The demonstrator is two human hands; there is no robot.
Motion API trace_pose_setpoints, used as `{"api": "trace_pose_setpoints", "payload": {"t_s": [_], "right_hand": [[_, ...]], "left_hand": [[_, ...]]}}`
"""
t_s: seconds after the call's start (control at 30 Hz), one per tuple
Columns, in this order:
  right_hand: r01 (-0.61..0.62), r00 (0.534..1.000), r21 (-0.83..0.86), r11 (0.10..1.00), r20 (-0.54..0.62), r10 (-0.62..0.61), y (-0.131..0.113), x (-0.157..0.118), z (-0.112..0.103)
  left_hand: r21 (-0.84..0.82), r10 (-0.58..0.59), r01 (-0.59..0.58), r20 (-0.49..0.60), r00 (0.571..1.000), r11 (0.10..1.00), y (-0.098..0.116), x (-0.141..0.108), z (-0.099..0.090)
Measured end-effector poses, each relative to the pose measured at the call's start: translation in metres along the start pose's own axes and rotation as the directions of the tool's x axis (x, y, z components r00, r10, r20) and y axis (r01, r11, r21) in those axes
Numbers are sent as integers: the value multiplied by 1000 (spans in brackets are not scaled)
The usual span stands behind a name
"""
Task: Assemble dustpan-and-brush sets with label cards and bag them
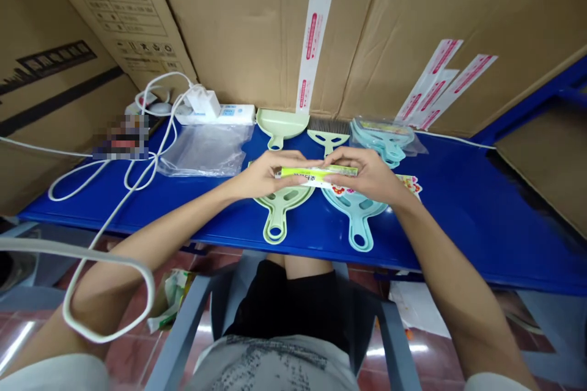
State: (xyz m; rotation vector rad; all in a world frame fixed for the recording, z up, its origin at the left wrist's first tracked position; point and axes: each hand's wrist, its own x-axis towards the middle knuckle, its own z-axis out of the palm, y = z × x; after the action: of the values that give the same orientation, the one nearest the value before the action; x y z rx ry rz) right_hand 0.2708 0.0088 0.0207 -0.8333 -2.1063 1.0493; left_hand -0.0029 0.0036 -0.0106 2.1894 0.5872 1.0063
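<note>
A yellow-green and white printed card (316, 176) is held level between both hands above the blue table. My left hand (270, 175) grips its left end, thumb below and fingers above. On its right end, my right hand (362, 175) is closed the same way. Just below the hands lie a green dustpan and brush set (276, 214) on the left and a light blue set (358, 220) on the right, handles toward me. A flower-patterned card (410, 184) shows partly behind my right wrist.
Behind the hands are a green dustpan (282, 124), a brush (328, 135) and bagged blue sets (383, 137). Clear plastic bags (206, 149), a white power strip (236, 114) and looping white cables (172, 116) lie left. Cardboard (257, 24) stands along the back.
</note>
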Motion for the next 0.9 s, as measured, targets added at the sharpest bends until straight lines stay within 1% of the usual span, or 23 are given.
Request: {"api": "trace_pose_setpoints", "payload": {"t_s": [0.07, 0.13, 0.17, 0.23, 0.33, 0.43, 0.53, 0.6, 0.67, 0.77, 0.9], "right_hand": [[18, 995, -9, 1000, -96, -19, 4, 2, 5], [53, 979, -12, 999, -197, -54, 7, 3, 6], [63, 971, 3, 998, -230, -60, 8, 3, 6], [71, 962, 64, 995, -268, -52, 9, 4, 6], [90, 953, 153, 984, -299, -40, 10, 5, 7], [112, 932, 196, 974, -361, -34, 12, 5, 10], [81, 918, 215, 973, -396, 11, 16, 5, 10], [54, 913, 211, 976, -406, 37, 17, 5, 9], [41, 908, 190, 981, -416, 43, 19, 5, 7], [42, 893, 137, 990, -449, 24, 20, 6, 6], [45, 875, 83, 995, -484, 1, 20, 5, 7]], "left_hand": [[-41, -75, 71, -122, 990, 997, -4, -1, 0], [-86, -121, 102, -247, 962, 991, -9, -1, -2], [-111, -136, 108, -292, 947, 988, -11, -1, -3], [-156, -168, 120, -348, 922, 980, -16, 0, -5], [-184, -205, 140, -408, 889, 973, -22, 0, -7], [-160, -215, 158, -456, 864, 974, -27, 0, -8], [-128, -205, 163, -498, 843, 978, -28, 1, -10], [-106, -191, 159, -525, 830, 982, -28, 2, -11], [-80, -171, 152, -536, 826, 985, -28, 2, -13], [-43, -156, 157, -535, 831, 987, -27, 3, -14], [-3, -158, 187, -552, 819, 982, -27, 3, -13]]}}
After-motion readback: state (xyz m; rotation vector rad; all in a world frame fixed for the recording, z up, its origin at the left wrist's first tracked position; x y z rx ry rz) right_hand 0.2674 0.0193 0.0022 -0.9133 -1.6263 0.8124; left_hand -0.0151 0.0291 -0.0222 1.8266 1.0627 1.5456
